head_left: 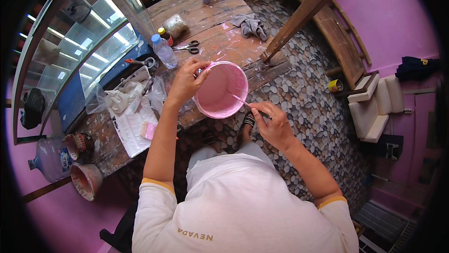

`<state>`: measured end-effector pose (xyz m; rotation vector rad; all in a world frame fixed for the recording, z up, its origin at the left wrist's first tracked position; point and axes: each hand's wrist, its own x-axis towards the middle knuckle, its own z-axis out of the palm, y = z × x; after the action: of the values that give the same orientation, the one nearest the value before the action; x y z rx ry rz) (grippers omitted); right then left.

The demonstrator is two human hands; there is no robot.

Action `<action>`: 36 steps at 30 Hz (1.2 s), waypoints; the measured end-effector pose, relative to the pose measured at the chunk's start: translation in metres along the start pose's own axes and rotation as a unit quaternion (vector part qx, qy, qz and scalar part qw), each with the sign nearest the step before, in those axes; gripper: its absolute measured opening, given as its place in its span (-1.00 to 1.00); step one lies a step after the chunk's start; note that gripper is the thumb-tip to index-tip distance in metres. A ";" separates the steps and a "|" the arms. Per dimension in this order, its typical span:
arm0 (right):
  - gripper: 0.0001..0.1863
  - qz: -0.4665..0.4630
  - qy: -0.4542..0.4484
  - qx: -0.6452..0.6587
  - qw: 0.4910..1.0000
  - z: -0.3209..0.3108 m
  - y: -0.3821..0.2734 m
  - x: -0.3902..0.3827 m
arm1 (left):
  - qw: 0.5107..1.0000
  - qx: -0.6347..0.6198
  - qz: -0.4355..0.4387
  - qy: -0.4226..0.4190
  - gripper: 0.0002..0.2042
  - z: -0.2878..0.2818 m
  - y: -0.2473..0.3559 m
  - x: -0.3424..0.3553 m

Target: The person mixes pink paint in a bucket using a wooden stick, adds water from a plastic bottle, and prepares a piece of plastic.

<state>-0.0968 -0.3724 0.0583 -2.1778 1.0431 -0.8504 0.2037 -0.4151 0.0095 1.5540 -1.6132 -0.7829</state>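
One pink-smeared bucket [236, 78], centre of the frame, is gripped at its rim by the left hand [191, 80]; one thin stick [239, 98] is pinched by the right hand [270, 123]. Two bottles [163, 52] (differently capped) are seen upper left.

pale pink lines my bucket [214, 92], brighter pink streaks its rim [246, 85], pink coats the stick [239, 99] at the bucket's four o'clock! down at six, my white shirt [243, 197] with yellow cuffs [159, 185]; blue bottle cap [155, 39] at ten, grey rag [252, 26] at one, grey-and-brown pebble-patterned floor [308, 89] at three, pink wall [393, 14] at two.
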 end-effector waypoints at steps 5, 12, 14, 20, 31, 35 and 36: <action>-0.86 0.015 -0.034 0.039 0.999 0.001 -0.009 -0.002 | 1.000 -0.010 0.002 0.021 -0.75 0.002 -0.002 0.000; -0.86 0.037 -0.055 0.046 0.997 -0.001 -0.012 -0.001 | 1.000 -0.006 0.008 0.021 -0.76 0.003 -0.002 0.003; -0.86 0.034 -0.027 0.051 0.998 0.003 -0.004 0.005 | 1.000 -0.006 0.008 0.020 -0.76 0.000 -0.005 0.006; -0.86 0.023 -0.057 0.049 0.997 0.009 -0.015 0.019 | 0.998 -0.015 0.001 0.063 -0.75 -0.009 -0.024 0.002; -0.85 -0.030 -0.027 -0.010 0.999 0.025 -0.005 0.048 | 0.991 -0.010 -0.082 0.109 -0.73 -0.029 -0.065 -0.020; -0.86 -0.021 -0.108 0.023 0.994 0.028 -0.019 0.041 | 0.989 -0.030 -0.056 0.135 -0.74 -0.029 -0.067 -0.027; -0.86 -0.023 -0.111 0.023 0.993 0.028 -0.020 0.041 | 0.988 -0.030 -0.058 0.138 -0.74 -0.028 -0.066 -0.028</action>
<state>-0.0466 -0.3891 0.0664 -2.2061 0.8590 -0.6278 0.2625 -0.3907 -0.0340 1.6448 -1.2974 -0.6392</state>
